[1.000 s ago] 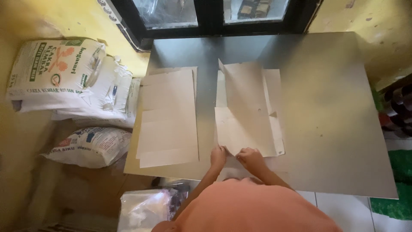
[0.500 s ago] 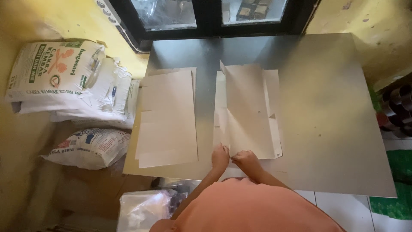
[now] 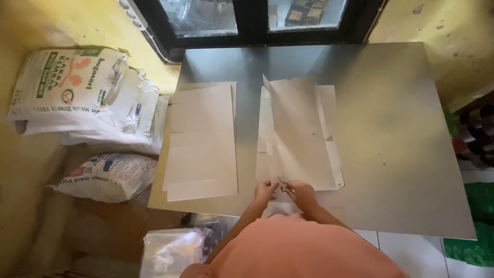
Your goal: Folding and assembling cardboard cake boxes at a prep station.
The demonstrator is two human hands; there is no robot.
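A loose pile of off-white paper sheets (image 3: 301, 136) lies on the steel table (image 3: 391, 128), with the top sheet skewed and partly folded. My left hand (image 3: 265, 190) and my right hand (image 3: 301, 191) meet at the pile's near edge, fingers pinching the bottom of the top sheet. A second, neater stack of paper sheets (image 3: 202, 141) lies to the left, untouched. My orange shirt fills the bottom of the view.
White sacks (image 3: 77, 92) are piled on the floor at the left, with another sack (image 3: 105, 175) below them. A clear plastic bag (image 3: 172, 249) sits under the table's near edge. A dark window frame (image 3: 252, 25) runs behind the table.
Both hands have slid slightly closer together along the near edge of the right pile, and the top sheet has shifted a little.
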